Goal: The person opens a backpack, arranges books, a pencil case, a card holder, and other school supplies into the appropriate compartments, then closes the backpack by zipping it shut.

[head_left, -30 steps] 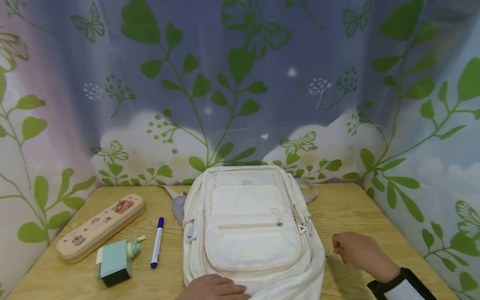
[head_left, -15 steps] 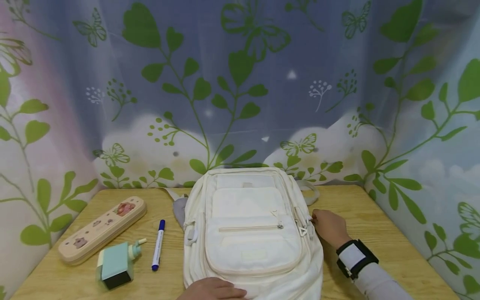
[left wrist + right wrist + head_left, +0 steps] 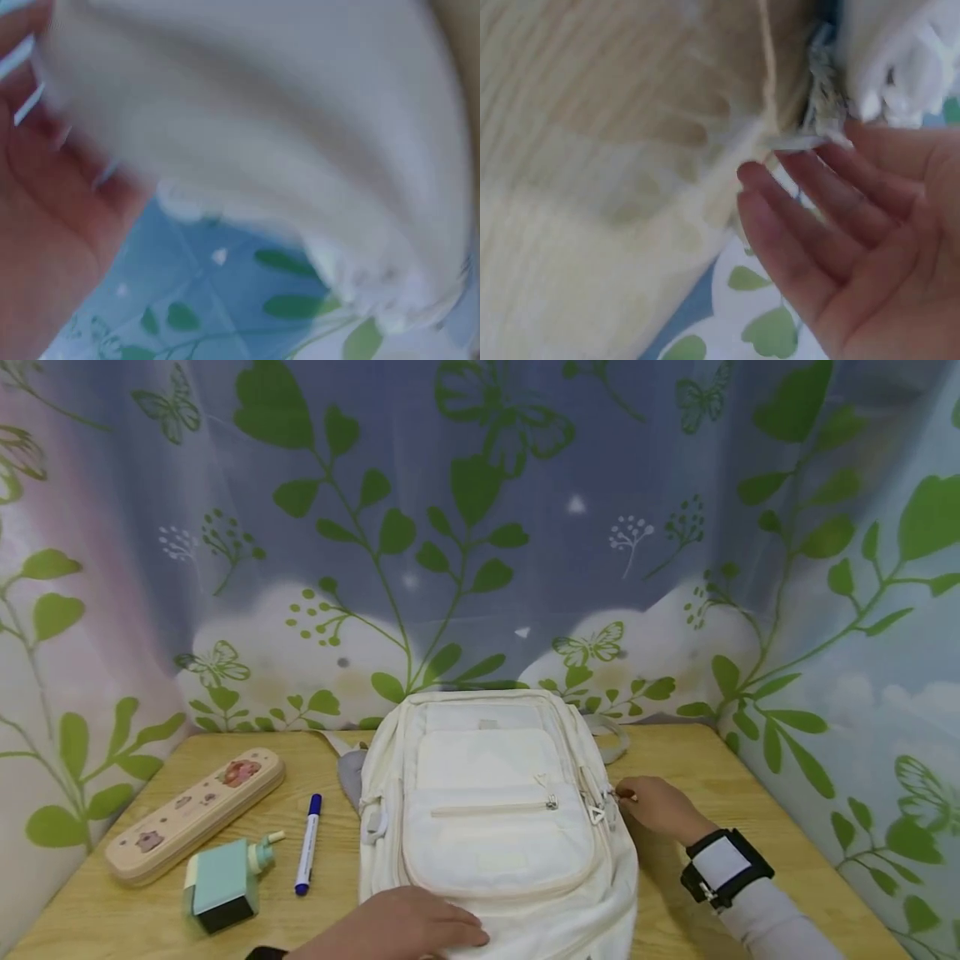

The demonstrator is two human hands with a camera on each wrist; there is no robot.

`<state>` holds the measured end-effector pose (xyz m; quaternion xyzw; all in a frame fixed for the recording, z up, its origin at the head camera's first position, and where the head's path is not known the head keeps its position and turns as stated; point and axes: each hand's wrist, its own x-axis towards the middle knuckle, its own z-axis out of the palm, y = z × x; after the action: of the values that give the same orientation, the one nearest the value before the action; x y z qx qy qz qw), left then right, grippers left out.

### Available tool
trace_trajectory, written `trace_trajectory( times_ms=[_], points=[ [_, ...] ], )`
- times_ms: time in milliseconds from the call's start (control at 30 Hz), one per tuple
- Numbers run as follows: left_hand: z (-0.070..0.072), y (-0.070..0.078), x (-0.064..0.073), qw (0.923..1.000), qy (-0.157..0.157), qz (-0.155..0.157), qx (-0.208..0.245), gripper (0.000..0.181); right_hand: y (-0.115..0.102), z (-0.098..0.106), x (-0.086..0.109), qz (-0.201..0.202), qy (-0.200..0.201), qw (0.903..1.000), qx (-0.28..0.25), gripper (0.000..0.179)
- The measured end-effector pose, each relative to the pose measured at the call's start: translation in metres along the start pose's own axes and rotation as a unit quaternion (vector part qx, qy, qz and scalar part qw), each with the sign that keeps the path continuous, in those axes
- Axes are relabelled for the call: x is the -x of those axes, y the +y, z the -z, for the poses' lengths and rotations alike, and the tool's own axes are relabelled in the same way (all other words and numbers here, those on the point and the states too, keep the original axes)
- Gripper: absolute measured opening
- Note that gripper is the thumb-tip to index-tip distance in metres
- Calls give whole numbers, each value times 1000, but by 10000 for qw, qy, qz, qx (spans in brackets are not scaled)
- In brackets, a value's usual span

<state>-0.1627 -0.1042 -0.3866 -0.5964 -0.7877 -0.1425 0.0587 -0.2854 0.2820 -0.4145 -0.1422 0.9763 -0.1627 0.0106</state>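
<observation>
A cream backpack [image 3: 491, 843] lies front side up on the wooden table, its front pocket zip facing the head camera. My left hand [image 3: 408, 922] rests on its lower end, fingers fairly straight; in the left wrist view the hand [image 3: 56, 195] is beside blurred pale fabric. At the bag's right side, my right hand [image 3: 660, 810] is near the side buckle. In the right wrist view, the thumb and fingertips of this hand [image 3: 862, 225] meet at a small zipper pull [image 3: 799, 141], seemingly pinching it; blur hides the exact contact.
Left of the bag lie a beige pencil case [image 3: 195, 814] with cartoon pictures, a mint-green pencil sharpener-like box [image 3: 225, 881] with a crank, and a blue-capped marker [image 3: 307, 843]. A patterned curtain [image 3: 480, 527] rises behind the table [image 3: 712, 777].
My right hand has moved up along the bag's right side from its lower edge to the buckle, mostly in the first half second. The left hand has shifted slightly, showing more wrist.
</observation>
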Motion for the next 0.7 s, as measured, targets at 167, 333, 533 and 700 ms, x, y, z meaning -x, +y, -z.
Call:
trace_trajectory(
  times_ms=[167, 333, 533, 700],
  points=[
    [34, -4, -13, 9988, -97, 344, 334, 30, -8, 9, 5, 314, -245, 9991, -158, 32],
    [50, -17, -45, 9990, -290, 269, -193, 23, -20, 12, 12, 1178, -48, 9927, 262, 27],
    [43, -46, -90, 9881, -1079, 639, -886, 23, -25, 8, 19, 1907, 441, 9719, 1308, 17],
    [20, -64, -113, 9723, -1584, 1146, -1285, 40, -28, 5, 26, 2356, 1558, 9294, 2375, 12]
  ],
)
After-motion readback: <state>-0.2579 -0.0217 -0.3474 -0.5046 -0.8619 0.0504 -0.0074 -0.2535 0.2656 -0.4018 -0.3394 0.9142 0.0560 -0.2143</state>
